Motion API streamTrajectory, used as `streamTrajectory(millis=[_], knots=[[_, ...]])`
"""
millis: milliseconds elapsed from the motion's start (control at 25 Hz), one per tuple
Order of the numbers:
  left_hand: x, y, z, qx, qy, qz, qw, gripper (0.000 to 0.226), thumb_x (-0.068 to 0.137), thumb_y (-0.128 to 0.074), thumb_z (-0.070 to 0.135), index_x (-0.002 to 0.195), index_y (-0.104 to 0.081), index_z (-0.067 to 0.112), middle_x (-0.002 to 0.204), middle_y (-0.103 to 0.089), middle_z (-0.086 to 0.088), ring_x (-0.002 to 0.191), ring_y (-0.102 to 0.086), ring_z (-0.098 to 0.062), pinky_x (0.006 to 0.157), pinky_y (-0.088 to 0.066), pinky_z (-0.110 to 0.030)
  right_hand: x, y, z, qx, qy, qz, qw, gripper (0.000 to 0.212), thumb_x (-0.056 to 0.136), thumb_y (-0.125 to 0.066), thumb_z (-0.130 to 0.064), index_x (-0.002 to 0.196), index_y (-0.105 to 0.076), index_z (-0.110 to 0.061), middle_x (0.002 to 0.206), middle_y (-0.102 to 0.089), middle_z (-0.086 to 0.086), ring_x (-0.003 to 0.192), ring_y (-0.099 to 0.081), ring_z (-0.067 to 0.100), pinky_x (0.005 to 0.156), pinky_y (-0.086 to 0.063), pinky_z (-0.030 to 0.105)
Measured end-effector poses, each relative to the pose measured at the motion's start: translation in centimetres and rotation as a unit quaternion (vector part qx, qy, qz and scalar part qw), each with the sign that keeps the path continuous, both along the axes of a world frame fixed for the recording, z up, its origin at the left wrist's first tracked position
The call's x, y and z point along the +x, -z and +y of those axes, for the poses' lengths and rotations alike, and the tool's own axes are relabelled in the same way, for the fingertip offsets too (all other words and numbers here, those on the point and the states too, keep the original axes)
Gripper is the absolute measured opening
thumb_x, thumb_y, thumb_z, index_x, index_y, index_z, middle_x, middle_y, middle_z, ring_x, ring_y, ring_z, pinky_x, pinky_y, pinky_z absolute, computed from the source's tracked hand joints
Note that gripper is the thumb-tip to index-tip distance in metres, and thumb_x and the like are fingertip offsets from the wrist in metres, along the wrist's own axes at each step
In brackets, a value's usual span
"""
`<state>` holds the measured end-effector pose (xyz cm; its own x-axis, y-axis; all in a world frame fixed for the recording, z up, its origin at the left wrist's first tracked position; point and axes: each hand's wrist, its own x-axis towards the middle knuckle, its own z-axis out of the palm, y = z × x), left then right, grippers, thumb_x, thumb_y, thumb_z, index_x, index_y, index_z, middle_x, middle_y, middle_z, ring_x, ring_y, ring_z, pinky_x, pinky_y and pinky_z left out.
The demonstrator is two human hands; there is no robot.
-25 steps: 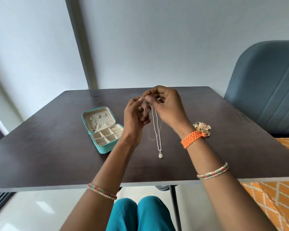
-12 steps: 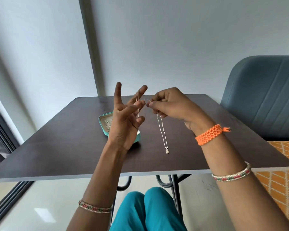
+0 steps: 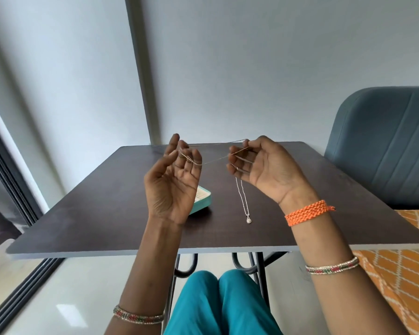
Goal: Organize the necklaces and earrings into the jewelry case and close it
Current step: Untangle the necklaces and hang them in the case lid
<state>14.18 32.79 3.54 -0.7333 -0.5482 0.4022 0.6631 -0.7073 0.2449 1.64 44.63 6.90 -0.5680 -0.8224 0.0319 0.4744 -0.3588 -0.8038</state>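
Silver chain runs between our two raised hands at the centre of the frame: the necklace [image 3: 242,199] stretches as a thin double line from our left hand [image 3: 173,180] across to our right hand [image 3: 264,168], then drops from the right fingers in a long loop that ends in a small round pendant [image 3: 249,220]. We cannot tell whether the pendant touches the tabletop or hangs just over it.

Both palms face us. Our left hand has its fingers loosely curled with the chain hooked over them near the tips. Our right hand pinches the chain between thumb and forefinger at the top, and the other fingers curl with the strands lying across them.

Behind our left palm, a corner of the teal jewelry case [image 3: 203,201] shows on the dark wooden table [image 3: 107,213]; most of it is hidden, so we cannot see how its lid stands or what lies inside.

An orange braided band [image 3: 307,212] circles our right wrist, and beaded bangles [image 3: 331,265] sit further down both forearms. At the right edge of the frame stands a blue-grey upholstered chair [image 3: 382,146], with an orange patterned fabric [image 3: 402,274] below it. Our teal-clad knees [image 3: 218,301] show under the near table edge.
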Motion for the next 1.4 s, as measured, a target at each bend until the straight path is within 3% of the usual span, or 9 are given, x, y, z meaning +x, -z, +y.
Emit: streamTrajectory(millis=[80, 160, 240, 360, 480, 680, 880, 1160, 1400], knots=[[0.1, -0.2, 0.3, 0.016, -0.021, -0.015, 1.0, 0.054, 0.068, -0.061, -0.009, 0.12, -0.051, 0.003, 0.1, -0.067, -0.016, 0.093, -0.065, -0.022, 0.078, -0.057, -0.032, 1.0, 0.0, -0.7, -0.003, -0.027, 0.057, 0.998, 0.02, 0.094, -0.043, -0.008, 0.078, -0.054, -0.011, 0.061, -0.063, 0.005, 0.061, -0.065, 0.019, 0.073, -0.056, 0.036], [0.1, -0.4, 0.3, 0.036, -0.033, -0.037, 0.998, 0.044, 0.075, -0.054, -0.007, 0.118, -0.048, 0.002, 0.105, -0.065, -0.021, 0.1, -0.064, -0.026, 0.078, -0.058, -0.032, 1.9, -0.1, -1.3, 0.074, -0.009, 0.244, 0.967, 0.017, 0.094, -0.049, -0.007, 0.081, -0.059, -0.01, 0.056, -0.058, 0.002, 0.056, -0.058, 0.015, 0.072, -0.054, 0.034], [-0.2, -0.6, -0.1, 0.025, -0.056, -0.105, 0.993, 0.025, 0.086, -0.047, -0.005, 0.109, -0.046, 0.001, 0.1, -0.064, -0.02, 0.09, -0.067, -0.024, 0.074, -0.058, -0.028, 2.4, -0.1, -1.9, 0.147, 0.013, 0.442, 0.885, 0.01, 0.092, -0.057, -0.008, 0.088, -0.066, -0.01, 0.066, -0.061, 0.003, 0.061, -0.055, 0.009, 0.069, -0.051, 0.025], [-1.1, -0.7, -0.4, -0.037, -0.119, -0.22, 0.967, 0.019, 0.094, -0.04, -0.001, 0.112, -0.043, 0.002, 0.088, -0.061, -0.015, 0.071, -0.065, -0.017, 0.062, -0.055, -0.02, 2.6, -0.5, -2.5, 0.157, -0.002, 0.587, 0.794, 0.014, 0.09, -0.06, -0.006, 0.098, -0.072, -0.006, 0.08, -0.066, -0.005, 0.065, -0.056, -0.006, 0.066, -0.046, 0.01], [-1.5, -0.6, -0.4, -0.126, -0.171, -0.283, 0.935, 0.02, 0.094, -0.037, -0.002, 0.11, -0.048, 0.002, 0.079, -0.059, -0.01, 0.061, -0.061, -0.012, 0.056, -0.053, -0.019, 2.2, -0.7, -2.6, 0.159, -0.022, 0.593, 0.789, 0.019, 0.09, -0.06, -0.003, 0.107, -0.069, -0.004, 0.071, -0.06, -0.008, 0.059, -0.054, -0.008, 0.063, -0.047, 0.012], [-1.1, 0.0, 0.1, -0.152, -0.145, -0.298, 0.931, 0.014, 0.094, -0.04, 0.004, 0.105, -0.047, 0.003, 0.076, -0.062, -0.009, 0.056, -0.062, -0.011, 0.056, -0.053, -0.018, 1.5, 0.4, -1.8, 0.135, -0.038, 0.523, 0.84, 0.021, 0.089, -0.06, -0.001, 0.109, -0.065, -0.001, 0.095, -0.064, 0.029, 0.079, -0.06, 0.012, 0.068, -0.053, 0.021], [-1.0, 1.0, 0.3, -0.123, -0.097, -0.322, 0.934, 0.015, 0.091, -0.039, 0.006, 0.094, -0.053, 0.001, 0.068, -0.053, -0.007, 0.05, -0.054, -0.009, 0.051, -0.048, -0.016, 1.1, 1.5, -2.2, 0.111, -0.027, 0.509, 0.853, 0.02, 0.086, -0.06, 0.007, 0.103, -0.067, -0.003, 0.095, -0.066, 0.025, 0.081, -0.064, 0.013, 0.078, -0.056, 0.024], [-0.8, 1.3, 0.1, -0.04, -0.177, -0.28, 0.942, 0.012, 0.089, -0.039, 0.002, 0.088, -0.05, 0.007, 0.072, -0.053, -0.009, 0.061, -0.052, -0.014, 0.061, -0.048, -0.019, 1.6, 1.8, -2.0, 0.092, -0.036, 0.497, 0.862, 0.019, 0.085, -0.061, 0.008, 0.102, -0.065, 0.0, 0.072, -0.058, 0.008, 0.066, -0.06, 0.018, 0.066, -0.055, 0.026], [-0.5, 1.4, 1.2, -0.117, -0.079, -0.295, 0.945, 0.02, 0.09, -0.036, 0.007, 0.103, -0.05, 0.001, 0.085, -0.058, -0.014, 0.067, -0.056, -0.018, 0.062, -0.054, -0.023, 2.4, 1.4, -2.2, 0.104, 0.031, 0.57, 0.814, 0.013, 0.084, -0.067, -0.003, 0.088, -0.072, -0.015, 0.082, -0.068, 0.008, 0.056, -0.057, 0.005, 0.048, -0.042, 0.014]])
